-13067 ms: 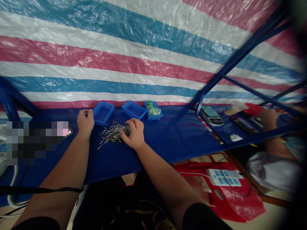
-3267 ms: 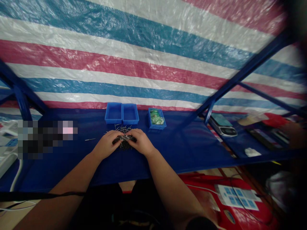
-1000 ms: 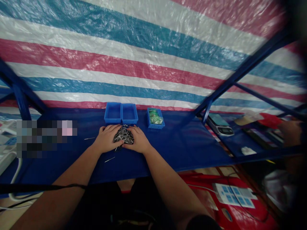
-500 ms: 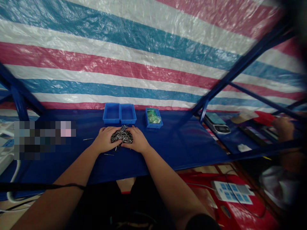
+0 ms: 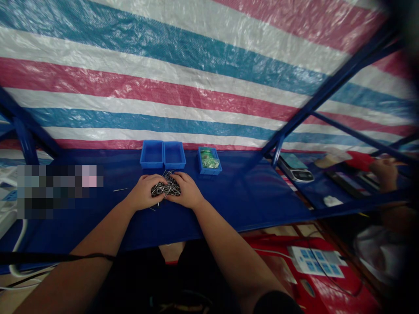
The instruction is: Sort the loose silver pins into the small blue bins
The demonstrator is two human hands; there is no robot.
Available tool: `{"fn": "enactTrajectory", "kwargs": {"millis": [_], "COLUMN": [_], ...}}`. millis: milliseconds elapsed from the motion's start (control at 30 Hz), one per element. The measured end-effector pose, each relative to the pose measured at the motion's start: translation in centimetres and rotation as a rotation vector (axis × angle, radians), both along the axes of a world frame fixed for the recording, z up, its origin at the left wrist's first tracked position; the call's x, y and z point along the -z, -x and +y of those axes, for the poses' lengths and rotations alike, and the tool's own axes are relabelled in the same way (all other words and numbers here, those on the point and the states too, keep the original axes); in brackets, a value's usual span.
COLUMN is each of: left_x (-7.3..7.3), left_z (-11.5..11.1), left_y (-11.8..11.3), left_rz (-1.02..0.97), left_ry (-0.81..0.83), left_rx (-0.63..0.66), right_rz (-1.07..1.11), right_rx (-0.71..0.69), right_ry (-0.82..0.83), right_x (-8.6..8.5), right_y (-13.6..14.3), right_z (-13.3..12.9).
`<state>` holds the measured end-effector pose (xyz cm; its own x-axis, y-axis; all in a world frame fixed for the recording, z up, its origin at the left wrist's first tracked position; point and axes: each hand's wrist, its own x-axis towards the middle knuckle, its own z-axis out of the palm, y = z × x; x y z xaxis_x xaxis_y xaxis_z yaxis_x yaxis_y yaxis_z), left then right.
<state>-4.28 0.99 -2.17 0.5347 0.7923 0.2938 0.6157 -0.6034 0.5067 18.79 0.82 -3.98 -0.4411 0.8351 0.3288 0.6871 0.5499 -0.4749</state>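
Observation:
A heap of thin, shiny, nail-like metal pins (image 5: 169, 186) lies on the blue tabletop (image 5: 229, 205); their exact kind is too small to tell. Cupped round its left side is my left hand (image 5: 146, 191), with the thumb lying over the pins. From the right, my right hand (image 5: 185, 191) curls round the same heap, its thumb near the front. Both hands press the pins together between them. One loose pin (image 5: 120, 189) lies apart to the left, and another (image 5: 152, 209) pokes out just below my left hand.
Behind the heap stand two blue bins (image 5: 152, 165) (image 5: 174, 165) side by side. A smaller blue bin (image 5: 210, 171) with green packets is to their right. A digital scale (image 5: 301, 175) sits farther right, near another person's hand (image 5: 384, 172). Blue frame bars (image 5: 294, 124) slant beside the table.
My hands have shifted slightly on the heap, with the left thumb now higher over the pins. The loose pin below my left hand has turned and lies closer to it.

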Motion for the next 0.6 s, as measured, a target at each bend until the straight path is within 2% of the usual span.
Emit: {"fn": "enactTrajectory", "kwargs": {"millis": [233,367,600], "left_x": [0.3,0.4,0.6], "left_z": [-0.1,0.1,0.4], "left_y": [-0.4,-0.4,-0.2], "left_rz": [0.114,0.166,0.116], "left_ry": [-0.056,-0.032,0.009], "left_rx": [-0.123,-0.085,-0.060], "right_rz": [-0.035,-0.080,-0.090], "right_rx": [-0.004,-0.051,-0.040], "right_ry": [0.012,0.035,0.040], "right_x": [0.0,-0.4,-0.5], "right_y": [0.0,-0.1,0.2], "right_z": [0.7,1.6,1.7]}}
